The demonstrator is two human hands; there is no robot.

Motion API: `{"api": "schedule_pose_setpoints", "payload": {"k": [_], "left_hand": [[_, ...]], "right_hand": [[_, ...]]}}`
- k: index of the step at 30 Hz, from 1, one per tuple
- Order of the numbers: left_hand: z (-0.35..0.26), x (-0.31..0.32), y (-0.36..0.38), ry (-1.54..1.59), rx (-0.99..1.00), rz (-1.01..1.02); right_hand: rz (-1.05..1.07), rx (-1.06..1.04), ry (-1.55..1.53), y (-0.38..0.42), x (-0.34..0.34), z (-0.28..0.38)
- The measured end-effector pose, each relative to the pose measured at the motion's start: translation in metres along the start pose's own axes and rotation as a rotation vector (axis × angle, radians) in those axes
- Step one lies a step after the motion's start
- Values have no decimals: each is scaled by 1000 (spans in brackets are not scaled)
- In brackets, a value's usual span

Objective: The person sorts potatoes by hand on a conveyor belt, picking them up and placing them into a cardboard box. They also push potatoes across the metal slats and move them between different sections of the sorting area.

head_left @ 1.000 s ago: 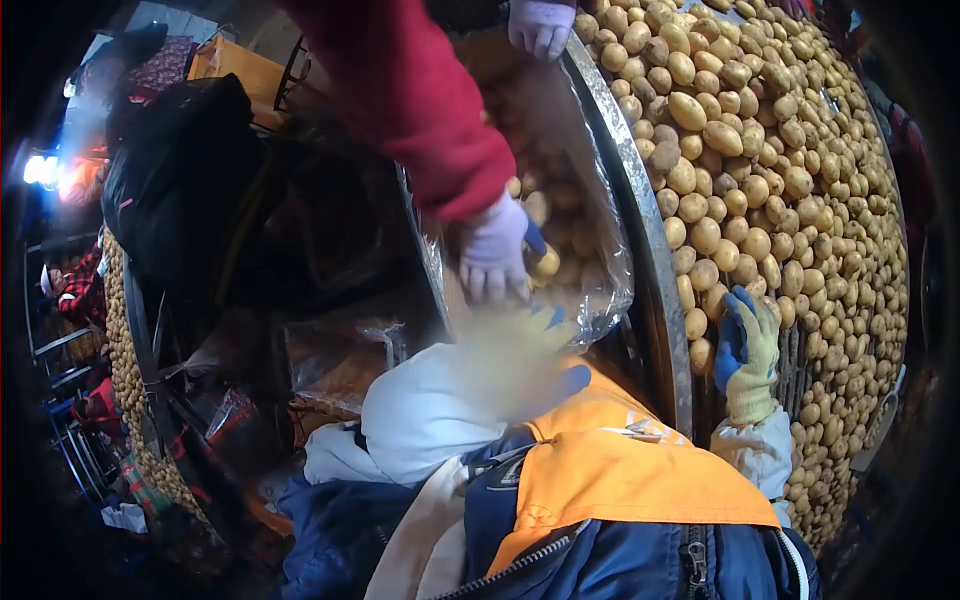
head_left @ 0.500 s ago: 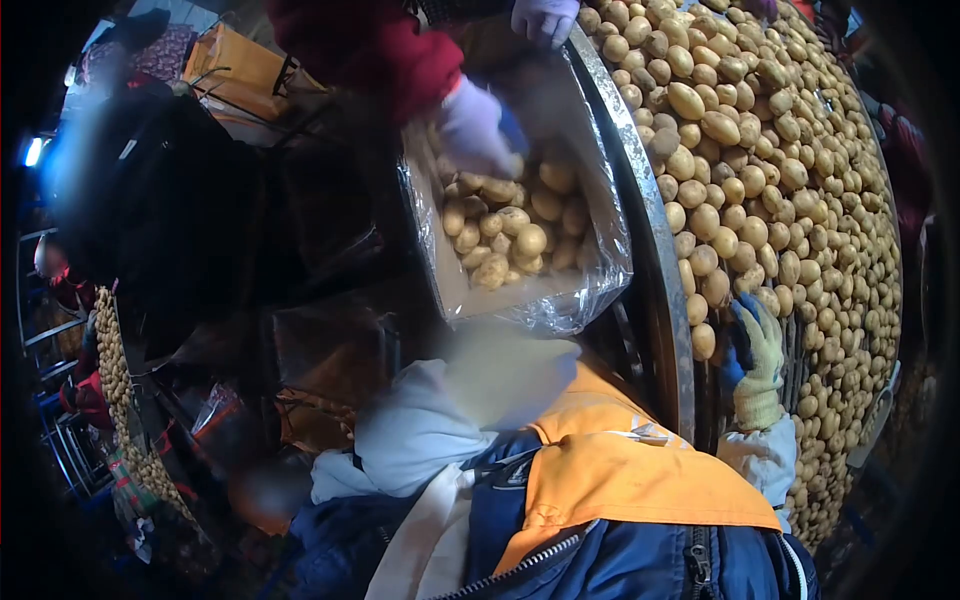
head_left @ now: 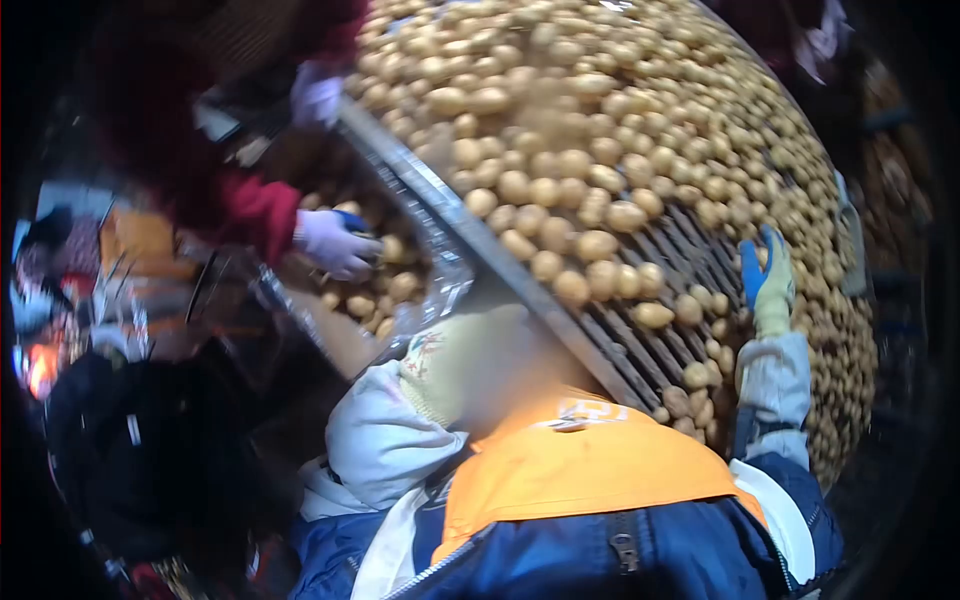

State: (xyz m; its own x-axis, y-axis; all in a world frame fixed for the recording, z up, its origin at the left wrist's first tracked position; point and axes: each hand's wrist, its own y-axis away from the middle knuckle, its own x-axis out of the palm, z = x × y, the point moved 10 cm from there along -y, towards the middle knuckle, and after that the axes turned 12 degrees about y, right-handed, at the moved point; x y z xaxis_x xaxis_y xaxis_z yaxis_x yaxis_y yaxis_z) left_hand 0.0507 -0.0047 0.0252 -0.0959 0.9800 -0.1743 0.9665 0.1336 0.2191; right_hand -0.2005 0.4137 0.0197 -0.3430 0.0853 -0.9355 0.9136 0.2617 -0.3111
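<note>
My right hand (head_left: 768,285), in a pale yellow-green glove with blue on the palm side, rests among the potatoes (head_left: 590,165) on a slatted surface (head_left: 655,345). Its fingers and thumb are apart, and I see nothing held in them. Close to my chest, my left hand (head_left: 465,365) wears a similar pale glove with a printed pattern. Blur smears its front part, so its fingers cannot be made out. It is near the metal edge (head_left: 510,270) of the surface and the plastic-lined box (head_left: 345,345) of potatoes.
A co-worker in dark red sleeves has one lilac-gloved hand (head_left: 338,245) in the box and another lilac-gloved hand (head_left: 317,95) at the metal edge. Part of another person (head_left: 800,35) shows at the far side. Orange packaging (head_left: 145,240) lies at the left.
My view has swung, so the box now appears farther left. My right hand has reached farther out, with bare slats showing between it and the metal edge. The co-worker's hand remains at the box.
</note>
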Motion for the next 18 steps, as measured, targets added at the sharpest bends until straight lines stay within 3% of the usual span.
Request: {"api": "schedule_pose_setpoints", "payload": {"k": [2, 3, 4, 5, 7, 9, 11, 13, 15, 18], "left_hand": [[-34, 26, -20, -258, 376, 90], [-47, 40, -23, -367, 581, 89], [-46, 55, -30, -365, 648, 69], [-42, 77, -46, -449, 556, 192], [-45, 115, -64, -520, 645, 328], [-40, 143, -80, -587, 589, 443], [-32, 158, -95, -826, 660, 440], [-12, 141, -129, -812, 522, 333], [-1, 125, -142, -864, 464, 379], [5, 116, -145, -861, 517, 385]], "right_hand": [[137, 358, 37, -3, 17, -108], [205, 449, -54, 8, 64, -167], [268, 547, -140, 19, 109, -224], [326, 647, -215, 31, 152, -279], [395, 593, 115, 17, 89, -188], [230, 456, -635, 5, 74, -105], [452, 517, -838, -4, 73, -31], [274, 304, -199, -12, 78, 4], [203, 230, -345, 11, 63, 47], [454, -108, -335, 47, 22, 98]]}}
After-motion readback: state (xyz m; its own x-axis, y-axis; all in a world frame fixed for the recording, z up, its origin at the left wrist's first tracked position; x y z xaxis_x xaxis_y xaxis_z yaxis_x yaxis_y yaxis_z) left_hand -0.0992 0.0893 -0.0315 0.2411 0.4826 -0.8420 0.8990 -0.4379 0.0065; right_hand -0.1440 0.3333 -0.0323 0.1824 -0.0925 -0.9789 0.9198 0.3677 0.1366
